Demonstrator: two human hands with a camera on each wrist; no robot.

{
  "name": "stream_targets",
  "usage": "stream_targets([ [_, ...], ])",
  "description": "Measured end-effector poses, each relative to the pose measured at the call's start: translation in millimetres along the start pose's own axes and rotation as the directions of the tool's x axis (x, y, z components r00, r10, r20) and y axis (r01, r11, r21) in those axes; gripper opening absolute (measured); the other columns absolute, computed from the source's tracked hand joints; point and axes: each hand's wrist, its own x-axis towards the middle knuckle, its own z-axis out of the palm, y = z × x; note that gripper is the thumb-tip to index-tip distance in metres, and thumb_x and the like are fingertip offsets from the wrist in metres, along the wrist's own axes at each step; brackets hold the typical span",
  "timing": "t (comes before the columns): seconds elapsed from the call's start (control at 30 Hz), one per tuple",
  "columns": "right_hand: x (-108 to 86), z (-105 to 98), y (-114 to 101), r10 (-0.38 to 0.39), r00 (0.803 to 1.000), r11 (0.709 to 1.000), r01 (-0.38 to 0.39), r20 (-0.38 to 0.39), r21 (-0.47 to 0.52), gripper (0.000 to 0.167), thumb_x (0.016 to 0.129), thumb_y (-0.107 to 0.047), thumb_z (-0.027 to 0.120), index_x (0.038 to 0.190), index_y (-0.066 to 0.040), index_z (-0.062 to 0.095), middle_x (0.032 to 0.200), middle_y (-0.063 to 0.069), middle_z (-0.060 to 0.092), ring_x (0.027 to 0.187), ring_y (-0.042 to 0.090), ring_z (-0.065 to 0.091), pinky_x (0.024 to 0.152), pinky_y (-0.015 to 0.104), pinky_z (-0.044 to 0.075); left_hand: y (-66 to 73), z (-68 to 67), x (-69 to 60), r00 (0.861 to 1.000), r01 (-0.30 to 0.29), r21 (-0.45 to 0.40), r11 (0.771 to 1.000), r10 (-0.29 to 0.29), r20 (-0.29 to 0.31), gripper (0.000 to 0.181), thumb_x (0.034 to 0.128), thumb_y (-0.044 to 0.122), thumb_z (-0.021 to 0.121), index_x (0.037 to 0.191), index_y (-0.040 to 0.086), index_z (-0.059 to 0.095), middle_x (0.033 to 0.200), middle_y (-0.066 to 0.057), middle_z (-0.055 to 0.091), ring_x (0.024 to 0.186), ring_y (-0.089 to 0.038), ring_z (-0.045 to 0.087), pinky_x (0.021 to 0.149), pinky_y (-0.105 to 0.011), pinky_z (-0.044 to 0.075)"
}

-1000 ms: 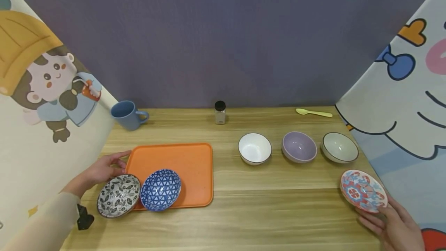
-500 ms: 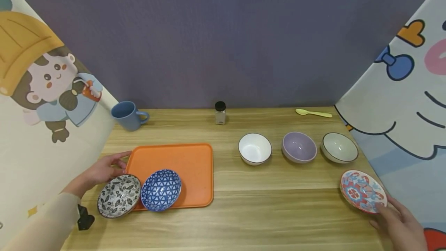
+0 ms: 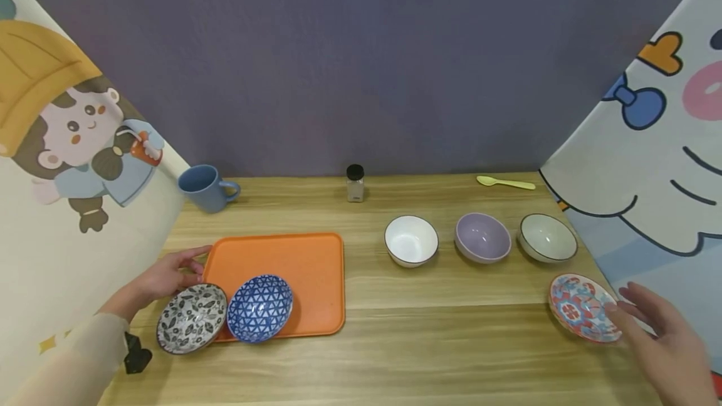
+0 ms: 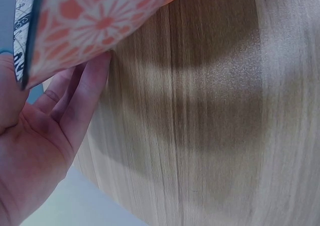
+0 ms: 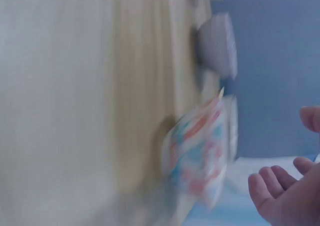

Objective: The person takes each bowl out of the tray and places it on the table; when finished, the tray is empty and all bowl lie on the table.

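Note:
My left hand (image 3: 170, 275) lies at the tray's left edge with its fingers loosely extended. Just in front of it, a black-and-white leaf-patterned bowl (image 3: 192, 319) sits over the tray's near-left corner. The left wrist view shows this bowl's red floral outside (image 4: 100, 23) close to the fingers; whether they touch is unclear. A blue triangle-patterned bowl (image 3: 261, 308) stands beside it on the orange tray (image 3: 316, 255). At the far right, a red-and-blue patterned bowl (image 3: 581, 307) rests on the table. My right hand (image 3: 662, 337) is spread beside it, holding nothing; the right wrist view shows a gap.
White (image 3: 411, 241), purple (image 3: 482, 238) and pale green bowls (image 3: 547, 238) form a row behind the red-and-blue one. Toward the back wall are a blue mug (image 3: 205, 188), a black-capped jar (image 3: 355, 183) and a yellow spoon (image 3: 506, 182). Printed walls border both sides.
My right hand has let go of the red-and-blue bowl and drawn back to the right, its fingers opening. The bowl stays where it was. My left hand has not moved.

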Motion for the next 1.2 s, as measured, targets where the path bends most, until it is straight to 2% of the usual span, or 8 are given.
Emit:
stream_targets([
  [0.07, 0.2, 2.4, -13.6, -0.130, 0.991, 0.989, 0.128, 0.026, 0.075, 0.072, 0.099, -0.034, 0.068, 0.161, -0.022, 0.033, 0.142, -0.026, 0.050, 0.112, -0.020, 0.049, 0.073, 0.001, 0.039, -0.1, -0.6, -0.1, 1.000, -0.002, 0.015, 1.000, 0.002, -0.003, 0.074, 0.0952, 0.001, 0.063, 0.160, 0.001, 0.028, 0.111, -0.018, 0.063, 0.079, -0.021, 0.057, 0.060, -0.030, 0.049],
  [0.13, 0.6, 8.3, -33.3, -0.262, 0.963, 0.956, 0.249, 0.063, 0.156, 0.064, 0.099, -0.022, 0.069, 0.157, -0.020, 0.042, 0.131, -0.031, 0.052, 0.106, -0.021, 0.051, 0.078, 0.001, 0.042, 0.2, -0.6, -0.2, 1.000, 0.002, 0.021, 1.000, -0.002, -0.007, 0.074, 0.0949, 0.001, 0.063, 0.160, 0.001, 0.029, 0.111, -0.018, 0.063, 0.079, -0.021, 0.057, 0.060, -0.029, 0.049],
  [0.27, 1.9, 32.4, -76.6, -0.479, 0.869, 0.855, 0.427, 0.128, 0.295, 0.054, 0.097, -0.001, 0.067, 0.148, -0.010, 0.051, 0.129, -0.026, 0.060, 0.110, -0.010, 0.061, 0.078, 0.008, 0.050, 0.3, 0.3, -0.6, 1.000, 0.009, 0.023, 1.000, -0.009, -0.005, 0.073, 0.0957, 0.001, 0.062, 0.160, 0.001, 0.028, 0.110, -0.018, 0.062, 0.078, -0.021, 0.057, 0.060, -0.030, 0.049],
  [0.5, -2.2, 99.5, -138.1, -0.636, 0.734, 0.738, 0.490, 0.237, 0.464, 0.048, 0.095, 0.001, 0.068, 0.141, 0.001, 0.053, 0.130, 0.005, 0.065, 0.109, 0.004, 0.066, 0.087, 0.018, 0.054, 1.2, 1.6, 1.7, 1.000, 0.007, 0.017, 1.000, -0.007, -0.001, 0.074, 0.0947, 0.000, 0.062, 0.161, 0.002, 0.028, 0.109, -0.018, 0.062, 0.074, -0.020, 0.055, 0.057, -0.028, 0.047],
  [0.6, -6.5, 130.3, -160.0, -0.647, 0.693, 0.728, 0.436, 0.319, 0.529, 0.050, 0.095, -0.004, 0.070, 0.142, 0.001, 0.052, 0.131, 0.023, 0.062, 0.111, 0.020, 0.067, 0.088, 0.022, 0.056, 1.4, 0.7, 1.7, 1.000, 0.013, 0.018, 1.000, -0.013, 0.004, 0.075, 0.0943, -0.001, 0.062, 0.161, 0.002, 0.028, 0.110, -0.018, 0.062, 0.073, -0.020, 0.055, 0.056, -0.029, 0.047],
  [0.77, -19.4, 178.7, -194.2, -0.665, 0.598, 0.714, 0.335, 0.446, 0.615, 0.054, 0.094, -0.005, 0.071, 0.144, 0.002, 0.050, 0.133, 0.027, 0.059, 0.112, 0.042, 0.065, 0.089, 0.029, 0.058, 1.3, -0.6, 0.8, 1.000, 0.017, 0.024, 1.000, -0.017, -0.001, 0.075, 0.0941, -0.001, 0.062, 0.161, 0.002, 0.028, 0.110, -0.018, 0.063, 0.072, -0.019, 0.055, 0.055, -0.029, 0.047],
  [0.93, -33.0, 219.2, -217.4, -0.672, 0.499, 0.723, 0.286, 0.547, 0.628, 0.055, 0.095, -0.007, 0.071, 0.145, 0.000, 0.050, 0.134, 0.027, 0.059, 0.113, 0.042, 0.065, 0.092, 0.033, 0.057, 2.2, 0.8, -0.3, 1.000, 0.025, 0.010, 1.000, -0.025, 0.000, 0.075, 0.0943, 0.000, 0.063, 0.161, 0.004, 0.028, 0.110, -0.018, 0.062, 0.065, -0.017, 0.052, 0.052, -0.028, 0.045],
  [1.2, -51.2, 271.6, -235.6, -0.610, 0.378, 0.786, 0.181, 0.696, 0.591, 0.061, 0.096, -0.013, 0.072, 0.150, -0.002, 0.046, 0.136, 0.025, 0.060, 0.112, 0.029, 0.069, 0.090, 0.030, 0.057, 2.9, -0.7, 1.2, 1.000, 0.025, 0.012, 1.000, -0.025, 0.009, 0.075, 0.0948, 0.000, 0.062, 0.161, 0.002, 0.027, 0.111, -0.019, 0.062, 0.066, -0.017, 0.052, 0.053, -0.029, 0.046],
])
